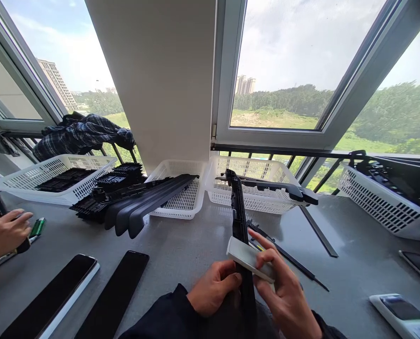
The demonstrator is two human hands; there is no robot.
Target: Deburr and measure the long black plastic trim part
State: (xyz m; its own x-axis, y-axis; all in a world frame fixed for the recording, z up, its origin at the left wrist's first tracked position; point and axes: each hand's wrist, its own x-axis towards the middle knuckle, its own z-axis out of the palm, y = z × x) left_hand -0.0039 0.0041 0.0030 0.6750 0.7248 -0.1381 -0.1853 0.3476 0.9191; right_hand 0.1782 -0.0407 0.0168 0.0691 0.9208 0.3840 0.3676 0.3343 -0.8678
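Observation:
My left hand (215, 288) is closed around the lower part of a long black plastic trim piece (238, 214), which stands up and away from me. In my right hand (284, 287) is a flat whitish block (248, 255), possibly a device, gripped by its edges. The block lies across the trim piece, and its underside is hidden. My right index finger stretches along the block's far side. Just behind that hand, a thin black rod-like part (294, 261) lies on the grey table (181, 254).
White baskets (176, 214) line the back, some with black parts. Several black trim pieces (139, 202) lean on one. A metal strip (319, 230) rests at right, near a white handheld device (404, 313). Two phone-like slabs (114, 292) lie left. Another person's hand (7, 233) works far left.

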